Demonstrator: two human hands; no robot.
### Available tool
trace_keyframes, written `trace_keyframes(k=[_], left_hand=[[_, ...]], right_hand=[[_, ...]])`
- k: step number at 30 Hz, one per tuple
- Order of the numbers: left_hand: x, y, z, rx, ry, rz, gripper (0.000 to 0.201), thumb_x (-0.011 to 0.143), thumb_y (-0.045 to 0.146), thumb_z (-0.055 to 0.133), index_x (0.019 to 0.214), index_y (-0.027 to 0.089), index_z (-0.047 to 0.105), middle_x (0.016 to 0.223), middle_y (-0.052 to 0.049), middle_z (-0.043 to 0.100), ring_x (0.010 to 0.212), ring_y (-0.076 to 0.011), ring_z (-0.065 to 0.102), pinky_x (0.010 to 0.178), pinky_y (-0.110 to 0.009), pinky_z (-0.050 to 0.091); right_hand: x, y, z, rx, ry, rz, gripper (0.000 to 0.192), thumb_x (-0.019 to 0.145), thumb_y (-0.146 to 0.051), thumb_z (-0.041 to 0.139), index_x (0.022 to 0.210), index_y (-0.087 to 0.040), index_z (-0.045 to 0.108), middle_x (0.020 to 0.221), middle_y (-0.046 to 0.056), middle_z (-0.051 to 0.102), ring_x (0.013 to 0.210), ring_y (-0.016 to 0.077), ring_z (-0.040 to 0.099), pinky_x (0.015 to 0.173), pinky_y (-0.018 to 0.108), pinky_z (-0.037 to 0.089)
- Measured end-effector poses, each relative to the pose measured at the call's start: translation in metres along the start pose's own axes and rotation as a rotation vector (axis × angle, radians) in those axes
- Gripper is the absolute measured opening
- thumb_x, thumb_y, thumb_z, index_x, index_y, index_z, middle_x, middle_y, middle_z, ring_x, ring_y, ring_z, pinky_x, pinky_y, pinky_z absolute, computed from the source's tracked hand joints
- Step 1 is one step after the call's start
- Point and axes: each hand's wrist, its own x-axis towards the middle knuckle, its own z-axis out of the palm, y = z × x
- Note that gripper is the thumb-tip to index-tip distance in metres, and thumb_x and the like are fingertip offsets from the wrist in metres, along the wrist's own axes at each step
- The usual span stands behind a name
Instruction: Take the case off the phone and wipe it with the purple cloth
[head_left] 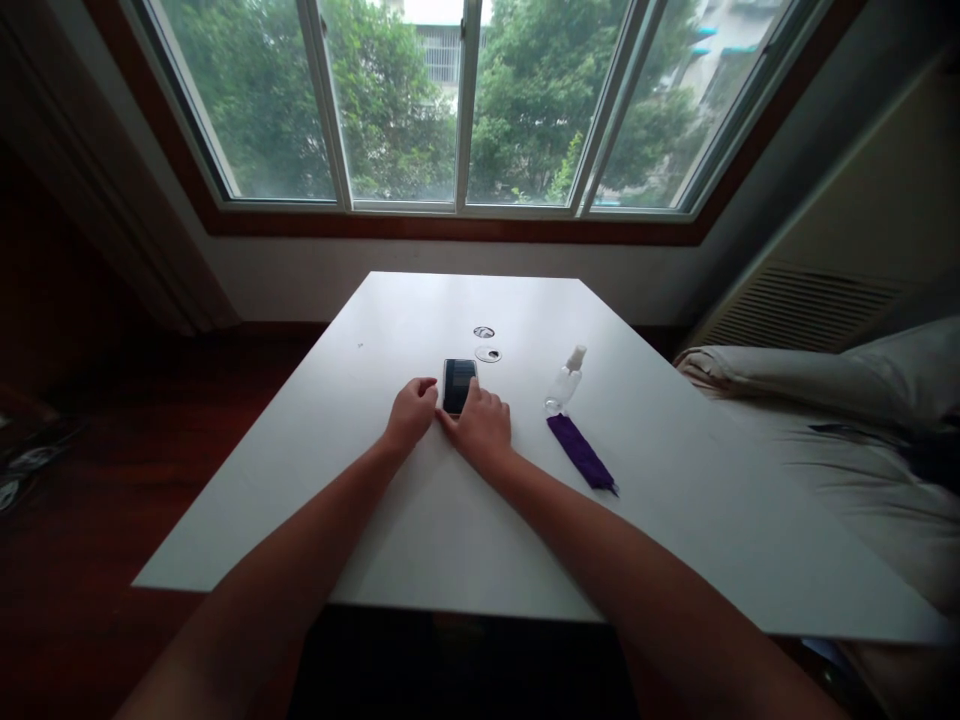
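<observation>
Over on that white table (420, 310) by the window (401, 120) lies a phone (456, 382), the right hand (484, 425) touching it, thumb and forefinger apart, the left hand (412, 412) (fingers curled in) just beside.

You seem to be in a home: a 4-pane window (463, 120) with a reddish-brown surround spans the top of the frame, a curtain (127, 180) hangs at upper left, dark red floor (157, 440) shows at lower left, and pale, rumpled bedding or upholstery (795, 370) lies at far right.
</observation>
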Motion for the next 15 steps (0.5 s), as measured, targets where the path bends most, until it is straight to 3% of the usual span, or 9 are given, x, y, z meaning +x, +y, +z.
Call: trace_keyframes(k=[3, 6, 10, 13, 15], left_hand=[[-0.007, -0.007, -0.001, -0.107, -0.004, -0.036, 0.04, 0.089, 0.03, 0.059, 0.122, 0.008, 0.065, 0.115, -0.015, 0.069, 0.104, -0.0229, 0.064, 0.098, -0.036, 0.048], [-0.013, -0.002, 0.0, -0.211, -0.007, -0.11, 0.039, 0.086, 0.027, 0.064, 0.121, 0.009, 0.065, 0.12, -0.015, 0.067, 0.11, -0.0238, 0.063, 0.101, -0.034, 0.046], [-0.017, 0.007, 0.007, -0.596, -0.236, -0.258, 0.033, 0.087, 0.031, 0.064, 0.114, 0.011, 0.065, 0.11, -0.015, 0.069, 0.096, -0.0228, 0.067, 0.086, -0.032, 0.054], [-0.022, 0.011, 0.015, -0.716, -0.295, -0.342, 0.039, 0.088, 0.028, 0.064, 0.124, 0.013, 0.061, 0.11, -0.015, 0.068, 0.089, -0.0223, 0.068, 0.074, -0.03, 0.056], [-0.025, 0.012, 0.018, -0.8, -0.286, -0.32, 0.045, 0.088, 0.023, 0.063, 0.132, 0.012, 0.058, 0.111, -0.015, 0.068, 0.089, -0.0222, 0.069, 0.075, -0.03, 0.056]], right_hand=[[0.005, 0.003, -0.003, -0.004, -0.001, -0.012, 0.079, 0.087, -0.056, 0.062, 0.143, -0.002, 0.045, 0.116, 0.024, 0.063, 0.106, 0.0355, 0.058, 0.096, 0.047, 0.041], [0.004, 0.012, -0.016, 0.124, -0.052, -0.035, 0.085, 0.079, -0.055, 0.068, 0.144, -0.005, 0.044, 0.116, 0.02, 0.064, 0.105, 0.0347, 0.059, 0.095, 0.046, 0.044], [-0.01, 0.023, -0.031, 0.431, -0.162, 0.02, 0.088, 0.078, -0.053, 0.07, 0.149, -0.013, 0.037, 0.131, 0.017, 0.06, 0.115, 0.0313, 0.059, 0.094, 0.039, 0.049], [-0.023, 0.027, -0.037, 0.575, -0.156, 0.07, 0.085, 0.078, -0.052, 0.072, 0.148, -0.017, 0.038, 0.137, 0.015, 0.056, 0.116, 0.0285, 0.06, 0.096, 0.039, 0.05], [-0.029, 0.029, -0.038, 0.612, -0.154, 0.041, 0.087, 0.076, -0.054, 0.076, 0.146, -0.017, 0.04, 0.14, 0.015, 0.053, 0.12, 0.0283, 0.058, 0.1, 0.04, 0.05]])
